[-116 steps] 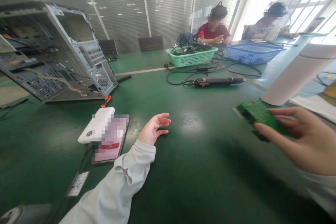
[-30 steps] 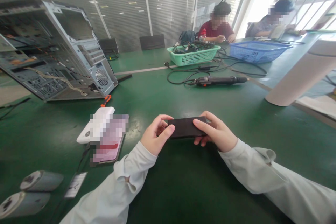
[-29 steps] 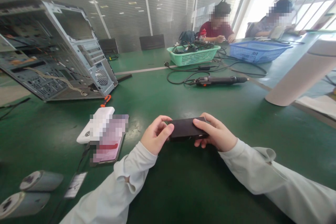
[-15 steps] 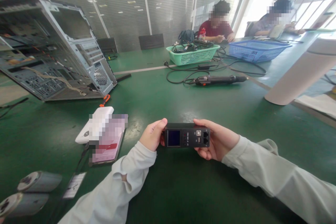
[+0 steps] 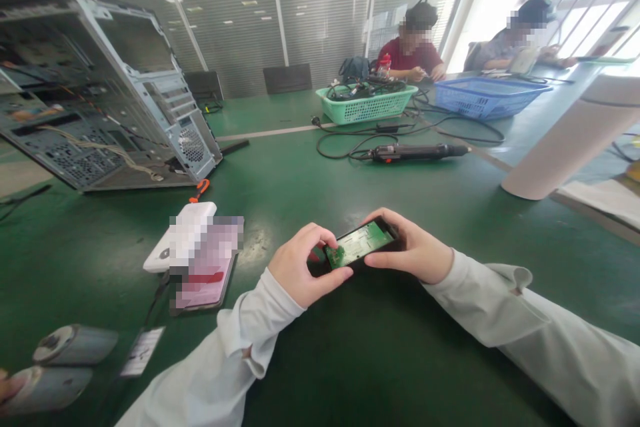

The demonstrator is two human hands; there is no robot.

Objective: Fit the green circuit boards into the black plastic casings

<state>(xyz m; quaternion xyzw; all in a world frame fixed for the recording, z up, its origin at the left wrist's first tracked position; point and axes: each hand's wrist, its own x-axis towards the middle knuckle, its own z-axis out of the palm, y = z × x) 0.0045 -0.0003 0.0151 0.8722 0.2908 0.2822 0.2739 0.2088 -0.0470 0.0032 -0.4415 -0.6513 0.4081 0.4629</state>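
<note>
Between my hands is a small black electronic device (image 5: 364, 244), its open side turned up so that a green circuit board shows inside the black casing. My left hand (image 5: 305, 267) grips its left end, thumb along the near edge and fingertips over the board's corner. My right hand (image 5: 413, 250) is wrapped round the right end, with the thumb on the near edge. The device is tilted, right end farther away, above the green table (image 5: 280, 200). Its screen and ports are hidden.
Left stand an opened computer case (image 5: 150, 100), a white power bank (image 5: 187, 230) beside a phone (image 5: 213, 267), and metal cylinders (image 5: 75, 345), one touched by another person's fingers. Ahead lie an electric screwdriver (image 5: 420, 152), a green basket (image 5: 370, 107) and a blue basket (image 5: 490, 100). Two people sit beyond.
My hands have turned the device over, from its screen and port side to the circuit board, and angled it. Another person's fingers have come in at the lower left.
</note>
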